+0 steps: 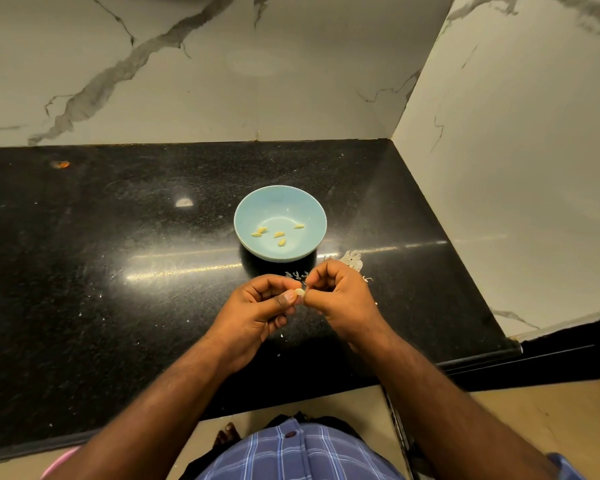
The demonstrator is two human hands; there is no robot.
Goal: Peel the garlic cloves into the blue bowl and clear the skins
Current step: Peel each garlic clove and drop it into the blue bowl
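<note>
left hand point(257, 311) and right hand point(340, 296) both pinch 1 garlic clove point(299, 292) between fingertips, held above the counter point(118, 271) just short of the blue bowl point(246, 216). risk, judged: clove slips from the pinch and drops onto the counter; loosened skin could fall into the bowl with the 5 peeled cloves point(278, 234). skins point(353, 259) lie beside the bowl, toward the counter's right edge.

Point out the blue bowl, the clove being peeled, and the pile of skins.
Blue bowl point(253, 209): head view, bare inner wall at upper left.
Clove point(299, 292): head view, pale tip showing between the two hands' fingertips.
Skins point(353, 258): head view, middle of the white pile beyond the right hand.
</note>
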